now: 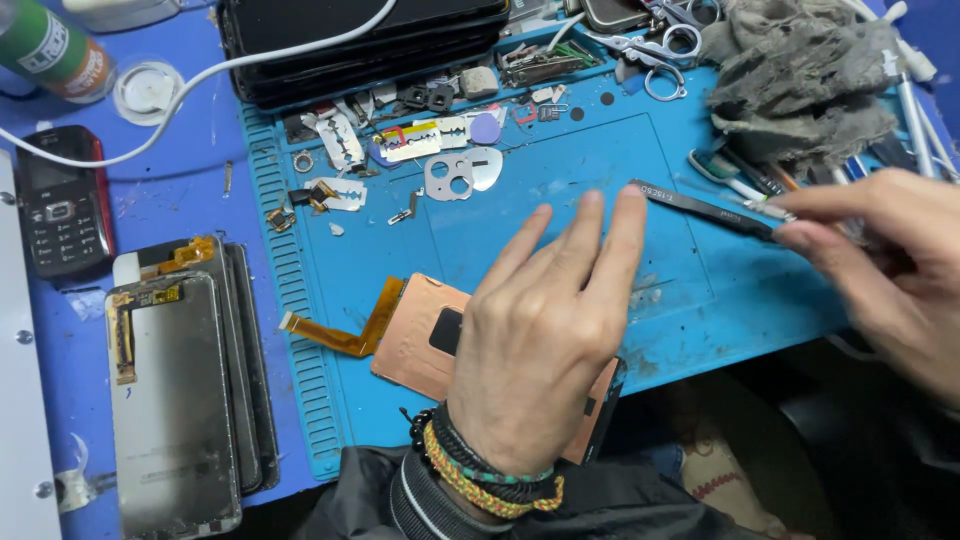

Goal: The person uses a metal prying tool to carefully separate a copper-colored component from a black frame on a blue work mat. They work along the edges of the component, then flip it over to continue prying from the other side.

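Hands over a phone screen panel on the blue mat

Left hand point(545, 330) lies flat, fingers released, on the copper-backed panel point(415, 345) at the mat's point(560, 180) near edge; right hand point(885, 265) pinches black tweezers point(700, 207). A green labelled can point(50, 45) stands at the far-left corner.

The left hand point(545, 330) lies over the copper-backed phone screen point(420, 345), hiding its middle and right part; only the left end and a dark corner near the wrist show. The right hand point(885, 270) is cut off by the right edge, and its fingertips cover the rear end of the black tweezers point(700, 208). The green spray can point(50, 45) is cropped at the top-left corner. The stacked screens point(175, 400) run off the bottom edge. The small parts point(440, 150) above the mat's middle are too small to identify.
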